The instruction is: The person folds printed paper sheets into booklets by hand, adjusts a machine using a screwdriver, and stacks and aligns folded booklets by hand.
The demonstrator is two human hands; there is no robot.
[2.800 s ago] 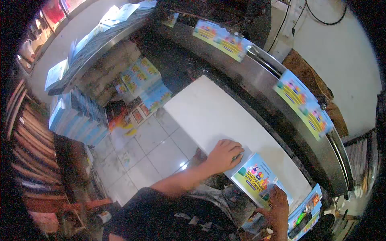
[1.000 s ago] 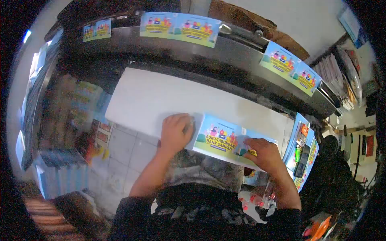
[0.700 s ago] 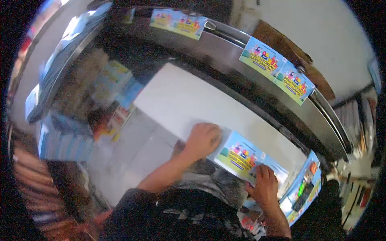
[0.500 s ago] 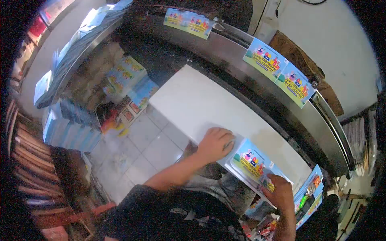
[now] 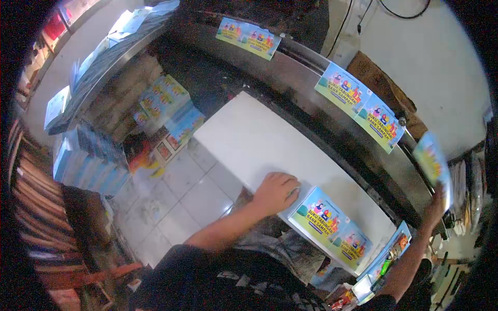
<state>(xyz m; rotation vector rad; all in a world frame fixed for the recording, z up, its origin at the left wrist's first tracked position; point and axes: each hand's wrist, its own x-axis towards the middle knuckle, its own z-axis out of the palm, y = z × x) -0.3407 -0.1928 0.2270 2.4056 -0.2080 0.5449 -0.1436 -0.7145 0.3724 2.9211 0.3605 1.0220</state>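
My left hand (image 5: 276, 194) rests with curled fingers on the white tabletop (image 5: 249, 135); a small greyish thing shows at its fingertips, too unclear to name. Just right of it lies a stack of printed booklet covers (image 5: 332, 225), blue and green with cartoon figures and the words "Buku Tabungan Bank Sampah". My right arm reaches out to the right, and my right hand (image 5: 440, 199) grips a printed cover sheet (image 5: 431, 158), which is tilted up and blurred by motion beside the metal rail.
Two-up cover sheets (image 5: 360, 106) and another pair (image 5: 248, 37) lie along the curved metal rail (image 5: 306, 78). Stacked booklets (image 5: 93, 171) stand at left, with more covers (image 5: 163, 98) on the tiled floor side. A box with a green marker (image 5: 385, 267) sits near my right arm.
My right hand has left the stack and swung up and right, carrying a cover sheet toward the rail. My left hand has stayed nearly in place beside the stack.
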